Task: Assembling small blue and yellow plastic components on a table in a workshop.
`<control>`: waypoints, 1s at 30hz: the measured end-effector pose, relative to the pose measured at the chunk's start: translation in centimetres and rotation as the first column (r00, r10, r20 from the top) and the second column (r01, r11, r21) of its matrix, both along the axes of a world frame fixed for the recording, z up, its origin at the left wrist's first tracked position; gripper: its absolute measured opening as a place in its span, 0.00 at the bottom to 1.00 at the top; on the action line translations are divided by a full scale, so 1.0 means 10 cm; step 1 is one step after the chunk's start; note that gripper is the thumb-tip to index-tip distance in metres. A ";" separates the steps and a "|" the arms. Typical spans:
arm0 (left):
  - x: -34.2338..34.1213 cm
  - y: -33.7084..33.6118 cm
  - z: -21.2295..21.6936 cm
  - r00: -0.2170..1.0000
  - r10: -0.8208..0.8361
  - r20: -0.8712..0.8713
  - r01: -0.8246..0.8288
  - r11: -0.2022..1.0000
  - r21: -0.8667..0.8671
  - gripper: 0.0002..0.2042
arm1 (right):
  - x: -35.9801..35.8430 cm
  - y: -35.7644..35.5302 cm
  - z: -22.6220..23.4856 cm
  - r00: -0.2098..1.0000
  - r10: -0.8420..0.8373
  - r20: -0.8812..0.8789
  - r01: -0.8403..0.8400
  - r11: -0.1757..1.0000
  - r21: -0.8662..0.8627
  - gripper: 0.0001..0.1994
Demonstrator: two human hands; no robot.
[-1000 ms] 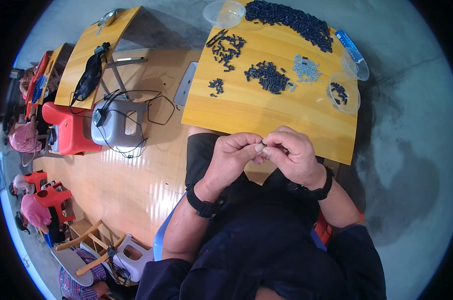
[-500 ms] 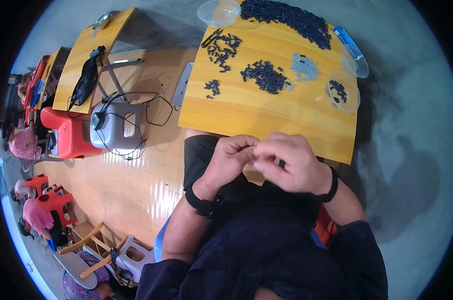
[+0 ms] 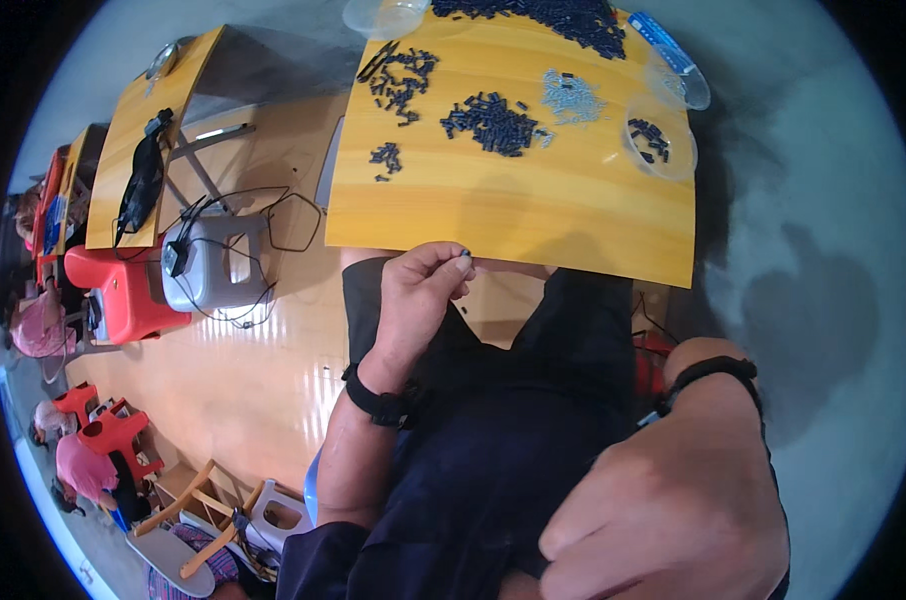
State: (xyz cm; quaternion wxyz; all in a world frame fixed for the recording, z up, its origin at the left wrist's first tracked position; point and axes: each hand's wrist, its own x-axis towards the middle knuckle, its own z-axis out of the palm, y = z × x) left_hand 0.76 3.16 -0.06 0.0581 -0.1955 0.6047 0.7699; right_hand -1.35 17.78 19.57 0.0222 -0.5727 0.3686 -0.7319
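Observation:
In front of the table's near edge, my left hand (image 3: 415, 298) pinches a small dark piece (image 3: 465, 254) between thumb and forefinger. My right hand (image 3: 673, 505) is raised close at the lower right, its back showing and its fingers curled; whatever lies in them is hidden. On the yellow wooden table (image 3: 593, 225) lie piles of short black cylindrical pieces, with a middle pile (image 3: 493, 125), a looser left group (image 3: 403, 85) and a small cluster (image 3: 386, 158). Beside the middle pile is a heap of small silvery pieces (image 3: 571, 97). A clear round tub (image 3: 681, 150) holds several black pieces.
A large black heap (image 3: 563, 20) covers the table's far side, near a blue box (image 3: 661, 42) and another clear tub (image 3: 383, 15). Black tweezers (image 3: 377, 62) lie at the left. Leftward stand a grey stool (image 3: 218, 265) with cables and a red chair (image 3: 123, 290). Other people sit farther off.
My hands were together before the table. The right hand has since parted from the left and come down right, nearer the camera. The view has shifted, so the table sits higher and farther left.

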 end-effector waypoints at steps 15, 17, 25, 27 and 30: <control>0.17 -0.02 0.00 0.999 0.044 0.002 -0.044 0.999 -0.018 0.05 | -0.40 0.06 -0.49 0.897 0.108 -0.429 0.131 0.862 0.490 0.08; 0.20 0.02 -0.04 0.994 0.053 -0.091 -0.057 0.998 -0.034 0.05 | -0.54 0.07 -1.19 0.815 -0.050 -0.578 0.410 0.754 0.513 0.04; 0.39 0.04 -0.12 0.999 0.016 0.028 -0.014 0.999 -0.038 0.05 | -1.25 0.12 -2.35 0.777 -0.476 -0.412 0.518 0.112 0.848 0.07; 0.38 0.02 -0.10 0.999 0.027 0.035 -0.025 0.999 -0.045 0.05 | -1.41 0.03 -2.40 0.707 -0.483 -0.516 0.611 0.050 0.790 0.07; 0.35 -0.03 -0.13 0.998 0.047 0.043 -0.045 0.998 -0.051 0.05 | -1.57 -0.11 -2.40 0.660 -0.497 -0.563 0.651 0.005 0.759 0.08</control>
